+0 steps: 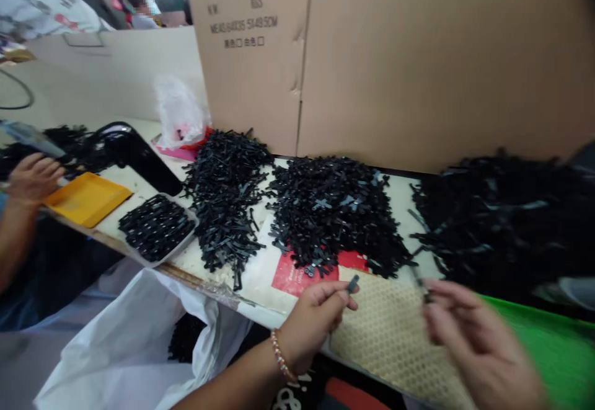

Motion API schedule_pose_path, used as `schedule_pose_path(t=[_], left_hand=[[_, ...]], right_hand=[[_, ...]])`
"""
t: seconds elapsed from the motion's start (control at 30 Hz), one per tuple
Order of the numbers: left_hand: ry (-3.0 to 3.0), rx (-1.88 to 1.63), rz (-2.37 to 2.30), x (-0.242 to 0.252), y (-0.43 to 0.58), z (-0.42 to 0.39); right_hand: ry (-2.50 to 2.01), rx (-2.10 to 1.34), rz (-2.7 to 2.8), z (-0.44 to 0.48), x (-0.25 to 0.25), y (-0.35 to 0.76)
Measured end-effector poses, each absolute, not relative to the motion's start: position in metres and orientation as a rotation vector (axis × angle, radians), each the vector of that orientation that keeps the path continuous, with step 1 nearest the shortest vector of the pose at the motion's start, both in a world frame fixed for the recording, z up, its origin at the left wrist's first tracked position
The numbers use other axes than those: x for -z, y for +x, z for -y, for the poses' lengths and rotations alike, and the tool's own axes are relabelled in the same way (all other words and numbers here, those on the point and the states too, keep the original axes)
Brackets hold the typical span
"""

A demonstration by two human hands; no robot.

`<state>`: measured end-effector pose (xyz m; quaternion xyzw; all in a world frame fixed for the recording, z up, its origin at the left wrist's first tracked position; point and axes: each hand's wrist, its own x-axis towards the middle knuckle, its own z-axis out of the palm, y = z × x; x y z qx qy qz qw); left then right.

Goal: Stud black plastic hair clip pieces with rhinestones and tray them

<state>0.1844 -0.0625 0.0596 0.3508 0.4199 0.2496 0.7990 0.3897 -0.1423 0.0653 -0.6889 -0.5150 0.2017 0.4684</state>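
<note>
Left hand (320, 311) pinches short dark piece (353, 283), tilted up-right; right hand (469, 332), blurred, grips dark strip (419, 281) to its right, leaning up-left.

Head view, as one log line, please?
left hand: pinching dark strip | right hand: blurred, holding dark piece | black pile: beyond hands

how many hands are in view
3: the wearer's left hand, pinching a dark part near centre; their right hand, holding a blurred dark piece at lower right; and a co-worker's hand beside the yellow tray, far left. Others may be hidden.
</note>
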Motion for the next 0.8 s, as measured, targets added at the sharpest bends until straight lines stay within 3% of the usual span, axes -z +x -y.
schedule_pose_path(t=[0.17, 0.8], left_hand=[[0.799, -0.506, -0.845, -0.076, 0.187, 0.076], [0.705, -0.573, -0.881, -0.079, 0.192, 0.096]], right_hand=[[-1.515, -0.518, 1.497, 0.162, -0.069, 0.325], [-1.447, -0.414, 1.652, 0.172, -0.052, 0.337]])
